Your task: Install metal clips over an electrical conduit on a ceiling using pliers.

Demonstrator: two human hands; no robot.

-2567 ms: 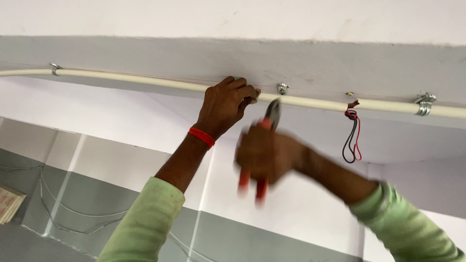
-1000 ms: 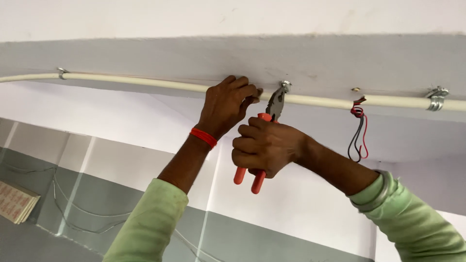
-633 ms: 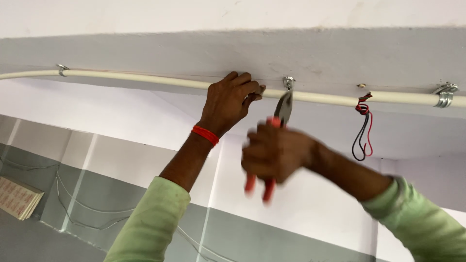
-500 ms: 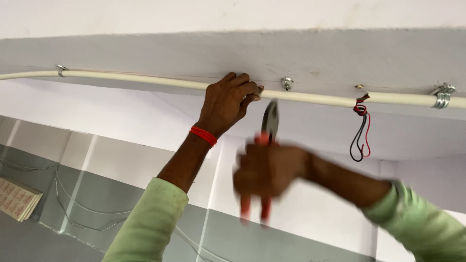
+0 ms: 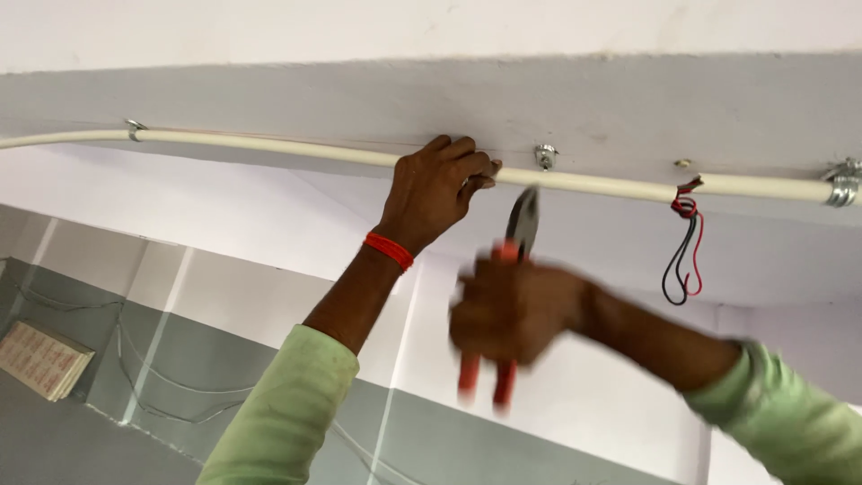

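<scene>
A cream-white conduit pipe (image 5: 269, 148) runs along the underside of a grey ceiling beam. My left hand (image 5: 438, 184), with a red thread on the wrist, grips the pipe from below. My right hand (image 5: 514, 308) is blurred in motion and holds pliers (image 5: 521, 224) with orange-red handles, the jaws pointing up a little below the pipe. A metal saddle clamp (image 5: 545, 156) sits on the pipe just right of my left hand, above the plier jaws.
Further clamps hold the pipe at the left (image 5: 135, 128) and far right (image 5: 842, 182). A red and black wire loop (image 5: 682, 247) hangs from the pipe on the right. Grey and white walls lie below, with a small board (image 5: 40, 359) at lower left.
My right hand swung the pliers up against the clamp, dropped away, and is now below the pipe again in blurred motion. My left hand has kept its grip on the pipe.
</scene>
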